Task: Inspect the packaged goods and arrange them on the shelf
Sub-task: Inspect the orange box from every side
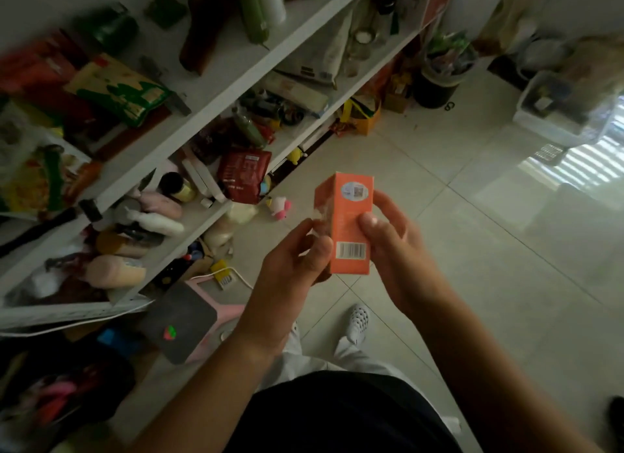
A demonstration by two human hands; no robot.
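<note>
Nearest the camera, both forearms reached forward over the tiled floor point(472, 216). The left hand point(293, 250) gripped the lower left edge of the orange carton point(349, 226), with its fingers curled close together and the thumb and fingertips pinching that edge. The right hand point(391, 246) held the carton's right side. Its thumb pressed flat on the printed face, and its other fingers wrapped behind, mostly hidden.

The carton stood roughly upright in the air between the two hands, clear of every shelf board. Its barcode point(352, 250) sat low on the face turned to the camera, and a round sticker point(354, 191) sat near the top.

Step in hand, as judged: inspection. The carton was not yet shelved.

Farther off, a small plush toy point(279, 207) lay on the floor. The white shelf unit point(216, 91) ran along the left and its boards were crowded. A red pouch point(243, 175) lay at the right end of a lower board, and a green-and-yellow bag point(118, 91) lay on an upper one.

The next move probably called for checking the other faces, then carrying the carton left to a gap near a board's front edge. Loose items there might have needed shifting first.
</note>
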